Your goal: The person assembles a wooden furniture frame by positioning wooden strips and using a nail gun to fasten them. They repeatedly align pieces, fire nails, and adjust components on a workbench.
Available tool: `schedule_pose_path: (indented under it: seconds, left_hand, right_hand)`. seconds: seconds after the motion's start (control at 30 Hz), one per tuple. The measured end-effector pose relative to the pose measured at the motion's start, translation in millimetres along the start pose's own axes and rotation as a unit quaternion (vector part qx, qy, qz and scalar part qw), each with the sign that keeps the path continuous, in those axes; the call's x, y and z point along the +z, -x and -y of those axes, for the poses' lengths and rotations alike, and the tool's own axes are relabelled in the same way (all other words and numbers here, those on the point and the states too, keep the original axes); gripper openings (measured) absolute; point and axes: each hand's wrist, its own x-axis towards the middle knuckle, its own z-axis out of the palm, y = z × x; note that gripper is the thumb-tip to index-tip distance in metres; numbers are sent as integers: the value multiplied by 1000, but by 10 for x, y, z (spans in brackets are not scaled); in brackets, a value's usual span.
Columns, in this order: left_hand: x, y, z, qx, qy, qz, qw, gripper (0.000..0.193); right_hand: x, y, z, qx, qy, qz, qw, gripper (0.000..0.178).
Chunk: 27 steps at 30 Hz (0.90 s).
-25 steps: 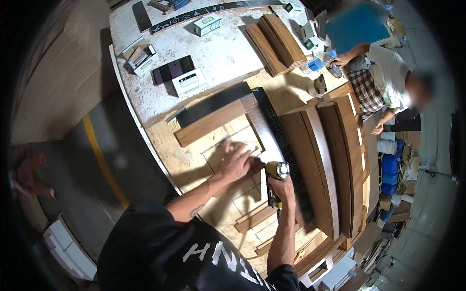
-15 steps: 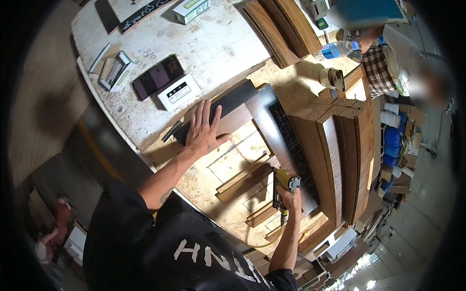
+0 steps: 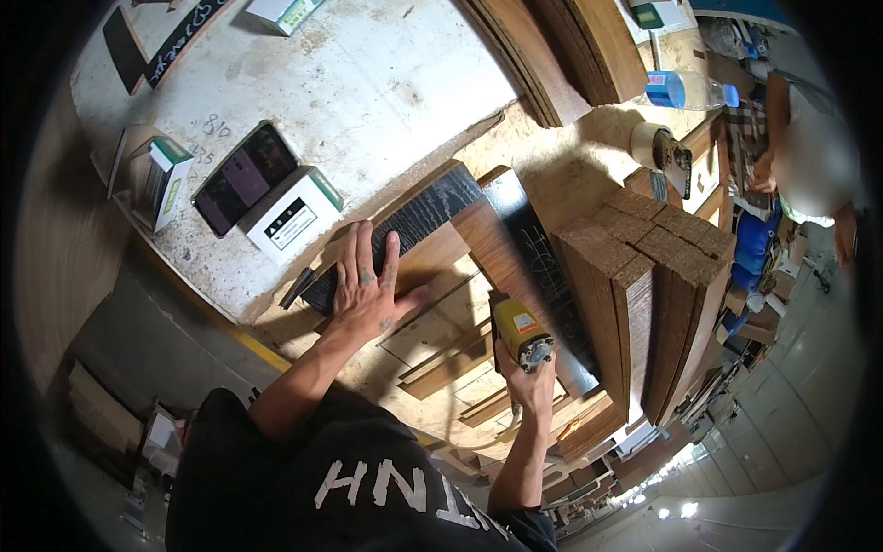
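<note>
A: What is being done here?

B: It looks like wood is being held steady for a tool. A dark board [image 3: 432,207] is pressed by the left hand [image 3: 363,294], with its lower end close to the left edge of the table [image 3: 395,83]. The fingers are spread wide and laid flat; nothing is gripped by them.

A: And the right hand [image 3: 529,375]?

B: A yellow nail gun [image 3: 517,324] is held in it, with the fingers curled round the handle. The tool is held over the long board [image 3: 490,237], whose far end seems to be met by the dark board.

A: What does the next move call for?

B: Most likely, the boards must be held still and the tool's nose must be set flat on the wood, away from the left fingers.

A: What can't be seen?

B: The nose is hidden, so whether the wood is touched cannot be told. The trigger is hidden too. Some wood strips [image 3: 449,370] are partly lost in shadow. The table's far edge is cut off.
</note>
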Motion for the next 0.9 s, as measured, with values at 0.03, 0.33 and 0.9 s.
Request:
schedule_pose_path:
  seconds: [0.03,0.33,0.9]
  left_hand:
    - [-15,1,-22,-10,-6,9,1000,115]
    - [13,-16,-31,-32,-20,22,999,107]
    - [31,-19,-20,-27,-8,9,1000,108]
  right_hand:
    - [7,-70,106,-16,15,-2,1000,35]
    - [178,-420,364,-84,118,38,989,40]
    - [340,-361,70,-101,108,50,988,33]
